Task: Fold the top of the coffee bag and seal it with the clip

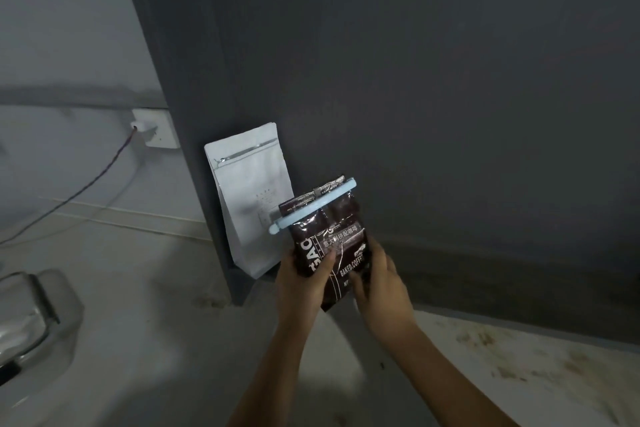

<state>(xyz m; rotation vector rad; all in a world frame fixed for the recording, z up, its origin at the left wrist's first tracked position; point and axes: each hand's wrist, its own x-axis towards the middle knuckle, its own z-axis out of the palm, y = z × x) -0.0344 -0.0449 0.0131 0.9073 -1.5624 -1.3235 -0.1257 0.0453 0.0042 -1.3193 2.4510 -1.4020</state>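
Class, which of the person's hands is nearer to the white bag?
Left. The left hand grips the brown bag just below the white bag; the right hand holds its far side.

coffee bag (341, 246) reads "BAKED COFFEE"

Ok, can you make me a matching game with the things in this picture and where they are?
Things:
1. brown coffee bag
2. light blue clip
3. white bag
4. wall socket

Places:
A. standing against the dark cabinet
B. on the pale wall at the left, with a cable plugged in
C. held between the left hand and right hand
D. clamped across the bag's folded top

Pairs: 1-C, 2-D, 3-A, 4-B
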